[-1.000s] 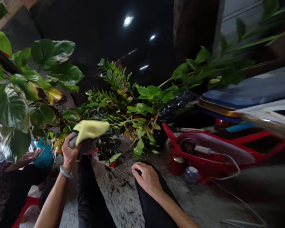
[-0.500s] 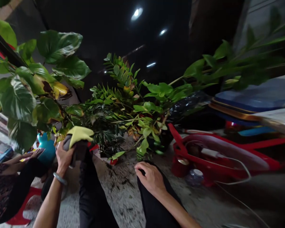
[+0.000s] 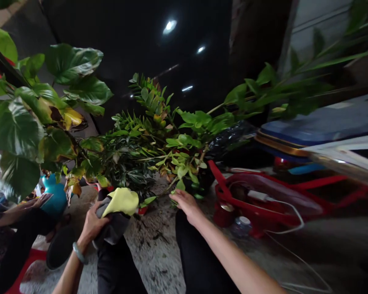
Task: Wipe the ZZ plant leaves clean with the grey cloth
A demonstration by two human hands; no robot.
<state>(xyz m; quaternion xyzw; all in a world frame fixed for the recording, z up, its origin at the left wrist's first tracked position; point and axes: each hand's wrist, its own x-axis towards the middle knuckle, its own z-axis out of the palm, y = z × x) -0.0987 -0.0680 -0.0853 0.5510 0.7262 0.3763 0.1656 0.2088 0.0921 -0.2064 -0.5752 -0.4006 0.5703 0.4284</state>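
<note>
My left hand (image 3: pixel 93 222), with a pale bangle on its wrist, grips a dark grey cloth (image 3: pixel 113 226) with a yellow piece (image 3: pixel 122 201) on top, above my left knee. Past my right knee, my right hand (image 3: pixel 185 203) reaches to the lower leaves of a green potted plant (image 3: pixel 184 167). Its fingers are bent together at a leaf tip; whether they pinch anything is too small to tell. Soil and debris (image 3: pixel 156 232) lie on the floor between my legs.
Large leaves (image 3: pixel 21 126) hang at the left, near a turquoise watering can (image 3: pixel 53 196) and a seated person (image 3: pixel 15 237). A red bag (image 3: pixel 282 204) with a white cable, a jar (image 3: pixel 241 225) and stacked blue lids (image 3: pixel 322 122) are at the right.
My right hand has left my right knee and moved forward to the leaves. The cloth in my left hand has shifted right and down, showing more of the yellow piece. The view has turned slightly.
</note>
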